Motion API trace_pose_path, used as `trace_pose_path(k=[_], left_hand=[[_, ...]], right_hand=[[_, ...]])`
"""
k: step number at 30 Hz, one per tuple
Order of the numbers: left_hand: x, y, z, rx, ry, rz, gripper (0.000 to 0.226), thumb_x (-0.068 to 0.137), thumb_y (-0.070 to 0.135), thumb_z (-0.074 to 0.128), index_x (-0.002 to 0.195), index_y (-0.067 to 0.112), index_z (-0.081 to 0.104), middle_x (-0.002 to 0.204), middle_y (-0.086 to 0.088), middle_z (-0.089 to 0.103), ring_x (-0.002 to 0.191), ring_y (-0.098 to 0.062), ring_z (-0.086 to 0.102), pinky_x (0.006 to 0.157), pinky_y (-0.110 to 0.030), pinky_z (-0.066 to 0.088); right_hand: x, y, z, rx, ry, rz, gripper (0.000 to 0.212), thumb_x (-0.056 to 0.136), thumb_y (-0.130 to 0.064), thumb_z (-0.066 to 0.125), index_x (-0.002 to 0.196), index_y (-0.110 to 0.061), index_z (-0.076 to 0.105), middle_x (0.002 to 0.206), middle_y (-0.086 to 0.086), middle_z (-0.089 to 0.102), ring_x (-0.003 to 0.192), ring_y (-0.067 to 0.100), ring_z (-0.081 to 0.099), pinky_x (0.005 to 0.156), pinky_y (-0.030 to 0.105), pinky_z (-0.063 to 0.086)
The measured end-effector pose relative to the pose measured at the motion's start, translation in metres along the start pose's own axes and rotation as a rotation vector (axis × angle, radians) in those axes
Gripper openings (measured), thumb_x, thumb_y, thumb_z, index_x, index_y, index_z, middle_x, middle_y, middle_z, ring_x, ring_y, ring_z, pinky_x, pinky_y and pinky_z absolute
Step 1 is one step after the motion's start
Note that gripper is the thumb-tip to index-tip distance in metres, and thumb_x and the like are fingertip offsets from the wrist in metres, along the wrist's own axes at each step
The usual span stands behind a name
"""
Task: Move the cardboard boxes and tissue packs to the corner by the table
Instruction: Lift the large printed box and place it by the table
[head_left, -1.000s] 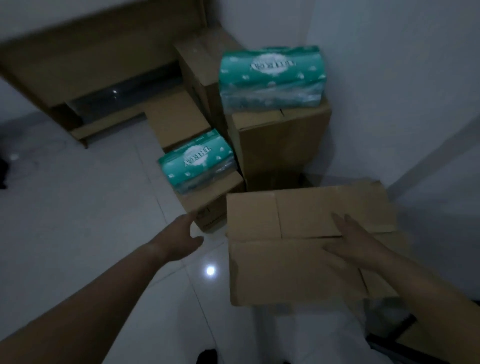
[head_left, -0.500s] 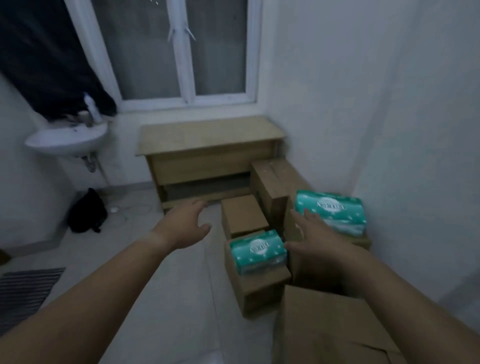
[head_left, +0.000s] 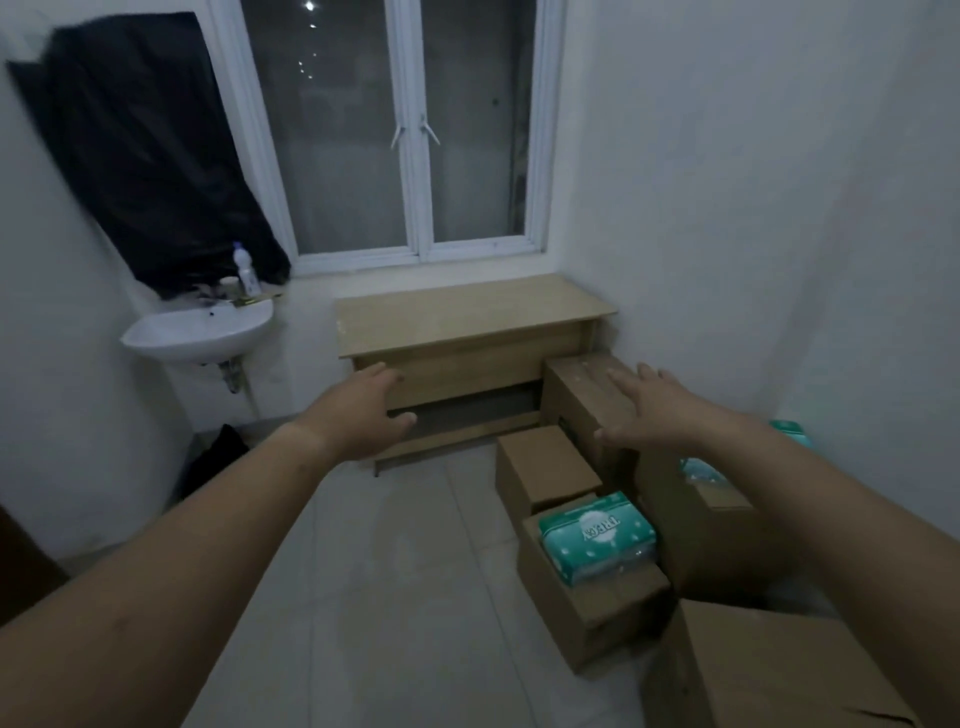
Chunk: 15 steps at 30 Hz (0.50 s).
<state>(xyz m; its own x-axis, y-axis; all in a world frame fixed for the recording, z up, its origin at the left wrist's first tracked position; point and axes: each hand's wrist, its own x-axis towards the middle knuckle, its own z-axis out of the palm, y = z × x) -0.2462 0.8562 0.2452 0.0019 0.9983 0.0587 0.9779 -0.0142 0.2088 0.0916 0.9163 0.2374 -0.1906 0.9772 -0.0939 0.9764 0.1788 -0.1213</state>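
Observation:
Several cardboard boxes stand along the right wall beside the wooden table (head_left: 467, 317). A tall box (head_left: 576, 395) is next to the table, a small box (head_left: 545, 465) in front of it. A green tissue pack (head_left: 597, 538) lies on a low box (head_left: 592, 613). A second green pack (head_left: 701, 470) lies on a taller box, mostly hidden by my right arm. A large box (head_left: 779, 670) sits at the bottom right. My left hand (head_left: 366, 410) and my right hand (head_left: 649, 408) are held out in the air, fingers apart, holding nothing.
A white sink (head_left: 200, 327) with a bottle (head_left: 245, 270) hangs on the left wall. A dark cloth (head_left: 150, 156) hangs beside the window (head_left: 410, 130). A dark bag (head_left: 218, 457) lies on the floor under the sink. Tiled floor (head_left: 395, 571) stretches left of the boxes.
My right hand has come off the large box, which now sits on the floor. Both hands rose, empty, as the view lifted from the boxes to the window.

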Motion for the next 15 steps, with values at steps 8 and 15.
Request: trace_pose_path(k=[8,15], left_hand=[[0.048,-0.036,-0.005,0.008,0.006,0.085,0.07,0.092,0.047,0.051,0.15,0.019,0.023,0.16,-0.006,0.016,0.147,-0.025,0.019,0.119,-0.044,0.021],[0.127,-0.066,-0.023,0.036,0.038,0.219,0.072,0.09,0.042,0.055,0.151,0.021,0.022,0.16,-0.005,0.018,0.146,-0.023,0.021,0.119,-0.037,0.02]], right_hand=[[0.047,-0.029,0.003,-0.048,-0.013,0.103,0.101,0.079,-0.066,0.059,0.155,-0.032,0.003,0.164,0.008,-0.001,0.15,0.031,0.0,0.118,0.053,0.018],[0.13,-0.057,0.004,-0.014,-0.016,0.178,0.099,0.081,-0.064,0.058,0.155,-0.032,0.001,0.163,0.008,-0.004,0.149,0.034,-0.003,0.118,0.054,0.015]])
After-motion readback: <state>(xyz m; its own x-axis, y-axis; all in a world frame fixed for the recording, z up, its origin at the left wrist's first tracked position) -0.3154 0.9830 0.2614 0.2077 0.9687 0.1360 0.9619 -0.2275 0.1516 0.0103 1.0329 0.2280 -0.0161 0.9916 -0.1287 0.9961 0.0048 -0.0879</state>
